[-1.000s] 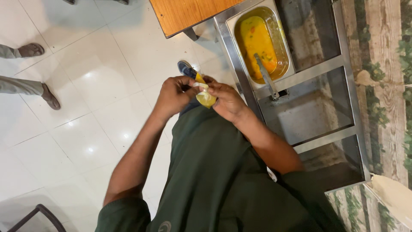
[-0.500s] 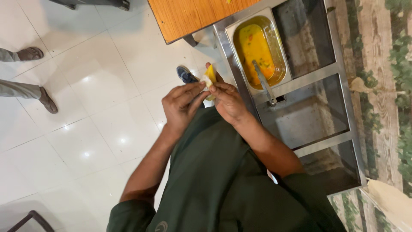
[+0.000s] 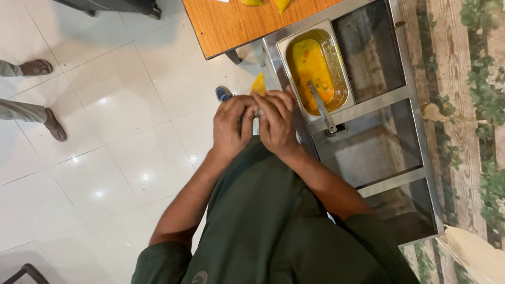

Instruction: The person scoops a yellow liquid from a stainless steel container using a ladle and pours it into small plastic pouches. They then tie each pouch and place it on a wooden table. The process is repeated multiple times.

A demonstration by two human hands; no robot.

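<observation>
Both hands meet in front of the green shirt, the left hand [image 3: 231, 125] and right hand [image 3: 277, 121] closed together around a small yellow folded dough piece [image 3: 258, 85], whose pointed tip pokes out above the fingers at twelve o'clock. It looks light, soft and easily torn, so it is best pinched gently along its edges. At two o'clock sits a rectangular steel tray of yellow filling [image 3: 314, 70] with a metal spoon [image 3: 322, 107]; an orange wooden table [image 3: 236, 23] lies beyond.
</observation>
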